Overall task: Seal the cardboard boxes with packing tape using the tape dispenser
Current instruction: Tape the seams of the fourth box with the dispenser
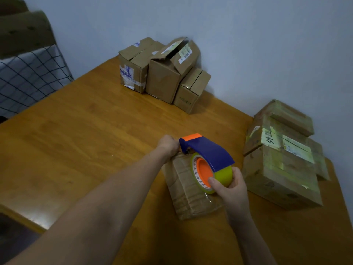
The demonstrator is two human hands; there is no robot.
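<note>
A small, wrinkled cardboard box [188,192] lies on the wooden table [86,131] in front of me. A blue and orange tape dispenser [207,155] with a yellowish tape roll rests on top of it. My right hand [230,190] grips the dispenser at the roll. My left hand [169,145] is at the box's far end, next to the dispenser's orange tip, with its fingers closed there; what they pinch is hidden.
Three brown boxes [162,73] with loose flaps stand against the wall at the back. A stack of taped boxes [282,155] sits close on the right. A checked cloth [28,77] lies beyond the table's left edge.
</note>
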